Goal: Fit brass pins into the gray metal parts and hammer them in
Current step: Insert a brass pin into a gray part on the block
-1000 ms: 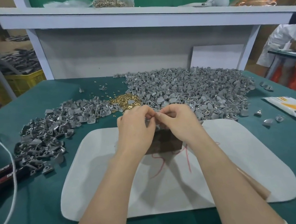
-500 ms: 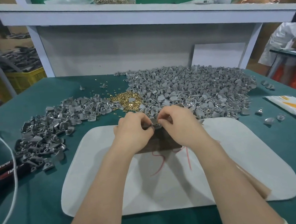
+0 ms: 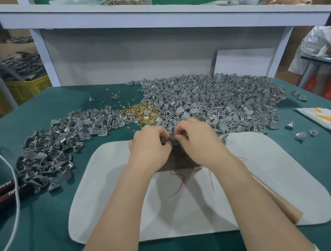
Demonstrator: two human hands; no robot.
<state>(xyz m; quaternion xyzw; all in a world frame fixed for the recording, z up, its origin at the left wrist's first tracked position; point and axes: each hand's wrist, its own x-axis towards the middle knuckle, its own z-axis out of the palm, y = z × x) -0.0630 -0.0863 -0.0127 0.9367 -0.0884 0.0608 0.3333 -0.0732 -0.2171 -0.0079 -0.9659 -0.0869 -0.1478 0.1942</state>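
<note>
I see the left hand point(image 3: 149, 145) and right hand point(image 3: 200, 140) both curled, pinching one gray part point(image 3: 172, 140) between them; black handles point(image 3: 6, 191) at left read "TAPER".

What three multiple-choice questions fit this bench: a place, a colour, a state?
1. Where is the loose brass pin heap?
A) between the gray part piles
B) on the white mat
C) beside the pliers

2. What colour is the table cover?
A) red
B) green
C) yellow

3. What are the left hand and right hand doing?
A) lying flat
B) swinging a hammer
C) both pinching a gray part

Answers:
1 A: gray piles flank it.
2 B: green cloth shows all round.
3 C: curled fingers meet on it.
</note>
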